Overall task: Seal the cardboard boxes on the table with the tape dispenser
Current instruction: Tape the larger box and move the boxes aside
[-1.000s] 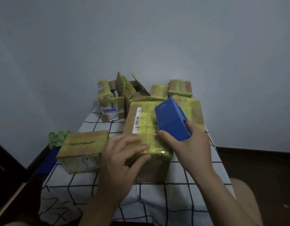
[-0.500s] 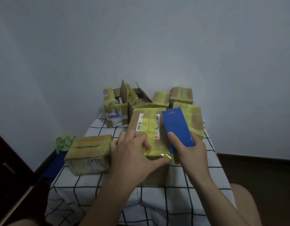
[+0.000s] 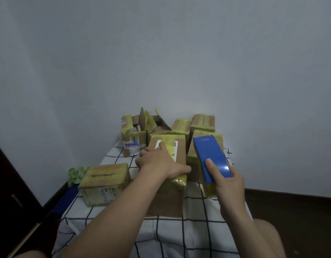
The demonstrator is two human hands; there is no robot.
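1. left hand (image 3: 159, 162): fingers straight, pressed flat on glossy yellow-taped top of rectangular cardboard box (image 3: 166, 200), mid counter (image 3: 179, 235), near front edge
2. right hand (image 3: 228, 185): clenched round smooth blue wedge-shaped tape dispenser (image 3: 211, 155), just beside box, toward counter's right edge
3. counter covering: white, black grid

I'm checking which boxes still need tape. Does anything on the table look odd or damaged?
Yes. The open box at the back of the table has its flaps sticking up at angles, with ragged yellow tape on their edges; it looks torn open, not sealed.
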